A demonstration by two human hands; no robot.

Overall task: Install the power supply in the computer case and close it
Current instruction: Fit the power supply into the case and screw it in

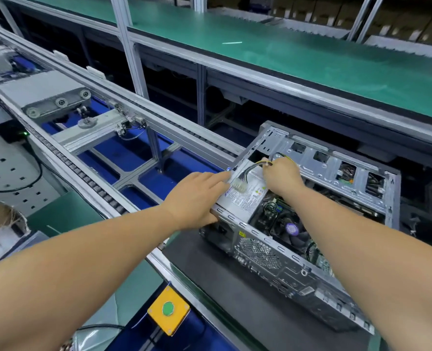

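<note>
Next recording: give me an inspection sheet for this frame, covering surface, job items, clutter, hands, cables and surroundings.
Surface: black mat under the case, on a green bench.
Job's things: computer case lies open on its side; power supply sits in its corner; side panel not seen.
Clutter: torn cardboard box at left.
Hands: left hand rests on the supply's edge; right hand pinches its wires.
Cables: wire bundle ends in a loose white connector.
Surroundings: roller conveyor, yellow box with green button.

The power supply (245,196) sat in the computer case's (311,269) left corner; the case lay on a mat (235,287), right of the conveyor (88,173).
</note>
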